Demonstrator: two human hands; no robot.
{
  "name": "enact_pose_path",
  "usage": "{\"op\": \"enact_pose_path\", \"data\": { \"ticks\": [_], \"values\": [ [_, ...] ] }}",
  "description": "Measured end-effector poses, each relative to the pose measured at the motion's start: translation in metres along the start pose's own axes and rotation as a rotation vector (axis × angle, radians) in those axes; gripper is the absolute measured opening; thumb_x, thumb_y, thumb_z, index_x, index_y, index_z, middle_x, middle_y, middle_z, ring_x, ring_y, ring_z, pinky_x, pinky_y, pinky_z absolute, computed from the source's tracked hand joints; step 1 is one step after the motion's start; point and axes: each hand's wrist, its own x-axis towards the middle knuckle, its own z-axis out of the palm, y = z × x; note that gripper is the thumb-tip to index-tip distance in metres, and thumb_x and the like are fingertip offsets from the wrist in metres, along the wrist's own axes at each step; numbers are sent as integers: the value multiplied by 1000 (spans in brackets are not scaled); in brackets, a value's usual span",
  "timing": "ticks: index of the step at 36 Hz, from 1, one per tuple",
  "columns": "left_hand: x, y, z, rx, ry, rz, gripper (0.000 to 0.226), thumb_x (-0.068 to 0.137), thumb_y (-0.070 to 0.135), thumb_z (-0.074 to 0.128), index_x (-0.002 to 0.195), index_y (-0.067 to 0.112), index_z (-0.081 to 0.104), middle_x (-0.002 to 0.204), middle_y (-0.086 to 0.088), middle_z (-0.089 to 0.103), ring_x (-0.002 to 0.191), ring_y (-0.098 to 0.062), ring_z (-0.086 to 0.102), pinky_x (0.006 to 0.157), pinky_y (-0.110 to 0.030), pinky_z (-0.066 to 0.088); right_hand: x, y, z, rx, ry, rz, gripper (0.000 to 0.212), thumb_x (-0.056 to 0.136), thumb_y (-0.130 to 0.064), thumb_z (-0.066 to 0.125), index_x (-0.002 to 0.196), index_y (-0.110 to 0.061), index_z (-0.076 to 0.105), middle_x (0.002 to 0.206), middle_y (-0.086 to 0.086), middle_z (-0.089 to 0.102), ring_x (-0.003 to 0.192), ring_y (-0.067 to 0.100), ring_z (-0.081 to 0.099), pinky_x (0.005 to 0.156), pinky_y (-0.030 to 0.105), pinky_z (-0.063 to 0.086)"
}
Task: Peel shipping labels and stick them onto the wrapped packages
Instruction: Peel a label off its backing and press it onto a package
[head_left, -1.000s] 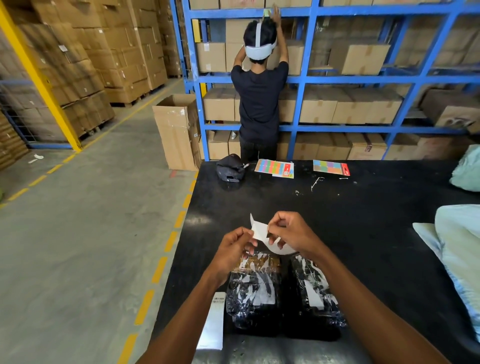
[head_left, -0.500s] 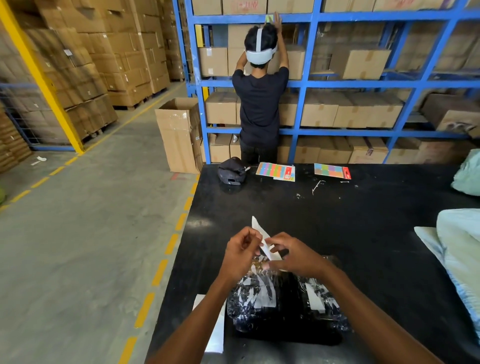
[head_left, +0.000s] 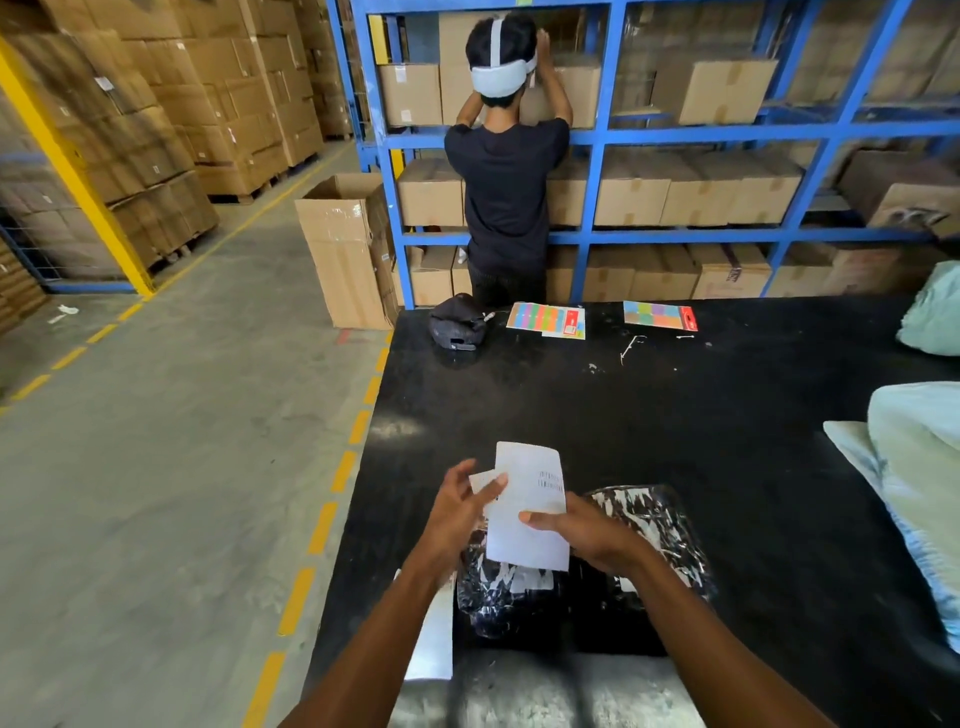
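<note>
A white shipping label (head_left: 530, 499) with small black print is held upright above two packages wrapped in clear plastic. My right hand (head_left: 576, 530) pinches its lower right side with thumb on the front. My left hand (head_left: 460, 512) pinches a smaller white piece (head_left: 480, 480) at the label's left edge, partly behind the label. The left package (head_left: 498, 592) lies under the label; the right package (head_left: 654, 525) lies beside it. Another white sheet (head_left: 434, 639) lies flat at the table's left edge under my left forearm.
The black table (head_left: 623, 415) carries a dark pouch (head_left: 457, 325) and two colourful sticker sheets (head_left: 545, 319) (head_left: 658, 315) at its far edge, pale green bags (head_left: 914, 467) at the right. A person (head_left: 506, 171) stands at the blue shelving (head_left: 597, 234). An open carton (head_left: 348, 249) stands left.
The label, seen edge-on and curled between my hands before, now faces me flat and upright. Both hands rose slightly and spread apart; a smaller white piece shows at its left.
</note>
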Motion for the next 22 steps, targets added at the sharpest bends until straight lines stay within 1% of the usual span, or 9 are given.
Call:
{"op": "enact_pose_path", "data": {
  "ticks": [1, 3, 6, 8, 12, 13, 16, 19, 22],
  "values": [
    [1, -7, -3, 13, -31, -23, 45, 89, 28, 74, 130, 18, 58, 128, -2, 68, 107, -17, 70, 79, -25, 60, 1, 2, 0, 13, -7, 24, 24, 96, -12, 66, 118, -18, 70, 120, 2, 75, 112, 25, 70, 98, 39, 56],
    [3, -22, -7, 13, -28, -39, 31, 89, 15, 75, 119, 12, 70, 115, -5, 76, 98, -18, 75, 76, -26, 61, 4, 8, -1, -3, 15, 55, 25, 97, -11, 65, 120, -18, 69, 120, 3, 75, 111, 26, 70, 95, 39, 57],
    [9, -35, -9, 36, 103, -90, 27, 89, 11, 74, 116, 7, 72, 107, -6, 77, 90, -16, 75, 65, -21, 59, 8, 15, -3, -57, 135, 105, 15, 98, -12, 64, 111, -17, 70, 111, 3, 77, 103, 23, 72, 81, 39, 61],
    [14, -42, -11, 86, 147, -124, 27, 89, 11, 74, 116, 6, 71, 108, -9, 77, 89, -17, 74, 60, -19, 57, 11, 19, -5, -78, 196, 143, 12, 97, -12, 66, 107, -7, 70, 104, 7, 78, 99, 24, 74, 74, 39, 63],
    [23, -51, -12, 132, 155, -186, 23, 89, 11, 74, 112, 5, 74, 107, -10, 78, 90, -20, 75, 70, -27, 62, 18, 26, -4, -117, 285, 172, 21, 96, -10, 68, 101, 10, 66, 99, 11, 78, 90, 24, 75, 63, 36, 63],
    [25, -52, -12, 130, 162, -194, 20, 89, 10, 74, 109, 5, 74, 105, -10, 78, 86, -19, 75, 68, -26, 61, 19, 28, -3, -131, 305, 175, 24, 96, -11, 67, 101, 13, 65, 98, 12, 78, 89, 26, 76, 62, 37, 63],
    [29, -54, -13, 152, 192, -227, 13, 90, 11, 73, 103, 7, 75, 98, -7, 77, 80, -15, 73, 60, -21, 59, 24, 31, 1, -162, 347, 183, 28, 98, -13, 65, 97, 15, 66, 97, 14, 77, 86, 27, 76, 63, 43, 65],
    [35, -60, -13, 143, 190, -257, 14, 90, 11, 72, 103, 6, 75, 102, -9, 78, 87, -22, 75, 74, -33, 63, 26, 34, 2, -184, 369, 186, 32, 98, -14, 64, 95, 17, 65, 94, 13, 77, 83, 27, 77, 64, 47, 65],
    [39, -64, -14, 156, 197, -264, 10, 90, 11, 72, 99, 8, 75, 102, -11, 78, 89, -24, 75, 77, -36, 63, 28, 35, 1, -238, 381, 169, 34, 96, -17, 66, 91, 17, 65, 88, 14, 78, 82, 30, 77, 66, 53, 64]
  ]
}}
